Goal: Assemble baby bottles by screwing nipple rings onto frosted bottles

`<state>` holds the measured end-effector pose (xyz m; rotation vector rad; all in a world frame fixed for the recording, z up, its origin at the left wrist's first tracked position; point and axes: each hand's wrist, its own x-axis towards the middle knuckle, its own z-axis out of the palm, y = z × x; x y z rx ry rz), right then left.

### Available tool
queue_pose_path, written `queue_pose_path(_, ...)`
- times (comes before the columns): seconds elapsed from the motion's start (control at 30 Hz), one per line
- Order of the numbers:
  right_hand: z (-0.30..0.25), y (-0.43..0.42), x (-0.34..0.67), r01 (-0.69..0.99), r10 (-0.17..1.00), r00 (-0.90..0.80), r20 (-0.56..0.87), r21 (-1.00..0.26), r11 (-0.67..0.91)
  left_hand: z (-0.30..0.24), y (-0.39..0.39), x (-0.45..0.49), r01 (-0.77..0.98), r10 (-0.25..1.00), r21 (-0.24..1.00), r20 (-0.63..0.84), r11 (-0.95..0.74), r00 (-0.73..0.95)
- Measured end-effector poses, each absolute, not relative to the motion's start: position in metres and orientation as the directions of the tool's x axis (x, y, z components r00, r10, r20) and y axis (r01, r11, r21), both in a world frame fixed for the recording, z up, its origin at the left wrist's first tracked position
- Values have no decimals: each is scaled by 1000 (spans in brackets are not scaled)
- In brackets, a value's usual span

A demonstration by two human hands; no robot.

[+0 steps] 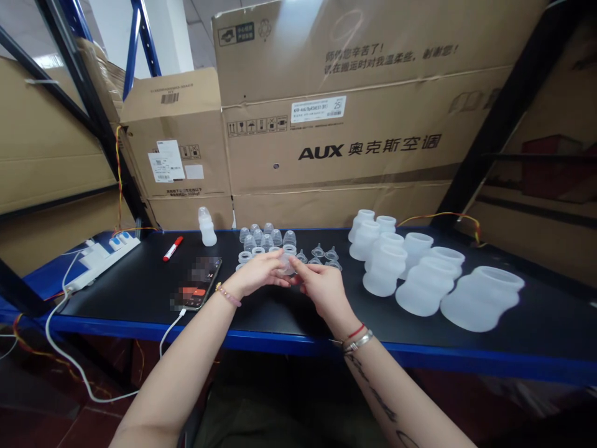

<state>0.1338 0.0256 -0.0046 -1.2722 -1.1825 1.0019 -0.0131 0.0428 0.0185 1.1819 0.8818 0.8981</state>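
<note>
Standing nearby, translucent bottle bodies [385, 270]

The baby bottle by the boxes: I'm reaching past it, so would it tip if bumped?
Probably: the baby bottle stands tall on a narrow base, so a bump could topple it. Its translucent body looks light too. Being round, it would likely roll along the black bench top.

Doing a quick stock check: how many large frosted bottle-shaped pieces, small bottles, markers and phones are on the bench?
Large frosted bottle-shaped pieces: 9
Small clear bottle: 1
Red marker: 1
Phone: 1
Total: 12
</note>
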Motion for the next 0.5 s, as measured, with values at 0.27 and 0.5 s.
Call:
queue_pose_path(0.27, 3, 29, 140, -183, 980, 77, -181, -969, -165, 16, 45, -21, -77, 898, 992, -52, 95, 438)
queue_pose_path(0.5, 2, 27, 135, -125, 986, 75, -152, -982, -142, 17, 45, -17, 7, 929, 993, -111, 116, 352)
